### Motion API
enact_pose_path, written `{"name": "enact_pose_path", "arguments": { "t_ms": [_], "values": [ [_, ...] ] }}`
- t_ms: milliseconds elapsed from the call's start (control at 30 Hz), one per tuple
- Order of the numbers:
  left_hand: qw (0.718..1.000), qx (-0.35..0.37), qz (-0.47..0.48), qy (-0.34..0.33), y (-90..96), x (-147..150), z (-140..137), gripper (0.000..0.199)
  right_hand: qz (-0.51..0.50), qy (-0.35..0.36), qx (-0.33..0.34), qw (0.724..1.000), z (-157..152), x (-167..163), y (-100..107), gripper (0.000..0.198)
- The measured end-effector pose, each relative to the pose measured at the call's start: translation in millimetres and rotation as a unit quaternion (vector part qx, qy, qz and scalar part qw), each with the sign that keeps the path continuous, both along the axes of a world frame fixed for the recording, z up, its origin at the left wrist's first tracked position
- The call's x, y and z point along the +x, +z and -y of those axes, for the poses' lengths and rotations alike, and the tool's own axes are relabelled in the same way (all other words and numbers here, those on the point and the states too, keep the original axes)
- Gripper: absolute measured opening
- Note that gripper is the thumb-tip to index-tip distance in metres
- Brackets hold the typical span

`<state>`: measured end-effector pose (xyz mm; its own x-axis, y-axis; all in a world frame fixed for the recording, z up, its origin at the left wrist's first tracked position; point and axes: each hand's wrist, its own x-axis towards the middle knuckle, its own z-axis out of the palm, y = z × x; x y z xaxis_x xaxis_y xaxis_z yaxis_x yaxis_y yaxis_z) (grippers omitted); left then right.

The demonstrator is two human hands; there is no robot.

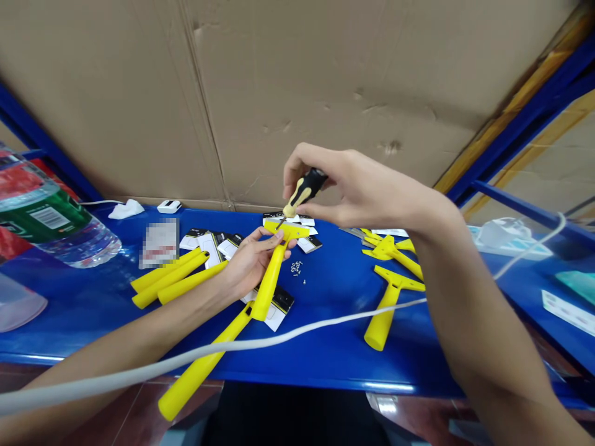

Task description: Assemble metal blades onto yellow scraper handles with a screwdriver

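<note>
— Behind, brown cardboard (288, 93); below, a blue counter (334, 266). And in the hands?

— In the left hand (251, 263), a yellow T-handle (269, 282), raised over the counter. In the right hand (357, 186), a screwdriver (300, 195), gripped firmly, tip down at the crosspiece (292, 231).

— How far along?

— Apparently partway through this one. Near the left hand, loose screws (296, 269), so probably plenty left.

— And finished ones?

— Hard to tell. To the right, more T-handles (383, 316); to the left, other handles (171, 279), heads mostly hidden.
</note>
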<state>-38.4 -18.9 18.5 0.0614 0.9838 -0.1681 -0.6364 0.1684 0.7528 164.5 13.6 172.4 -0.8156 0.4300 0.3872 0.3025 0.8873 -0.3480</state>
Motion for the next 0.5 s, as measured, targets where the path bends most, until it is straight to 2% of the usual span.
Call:
{"name": "enact_pose_path", "arguments": {
  "t_ms": [200, 367, 500],
  "values": [
    [1.000, 0.009, -0.003, -0.005, -1.2, -0.9, -0.2, 0.020, 0.012, -0.012, 0.059, 0.998, -3.1, 0.9, 0.2, 0.029],
    [1.000, 0.011, -0.003, -0.003, -4.2, -3.1, -3.2, 0.023, 0.011, 0.032, 0.033, 0.999, -2.4, -0.4, -0.9, 0.028],
    [1.000, 0.012, 0.000, 0.002, -2.4, -2.2, -1.6, 0.022, 0.002, -0.008, 0.050, 0.999, -1.4, 0.3, -0.7, 0.024]
  ]
}}
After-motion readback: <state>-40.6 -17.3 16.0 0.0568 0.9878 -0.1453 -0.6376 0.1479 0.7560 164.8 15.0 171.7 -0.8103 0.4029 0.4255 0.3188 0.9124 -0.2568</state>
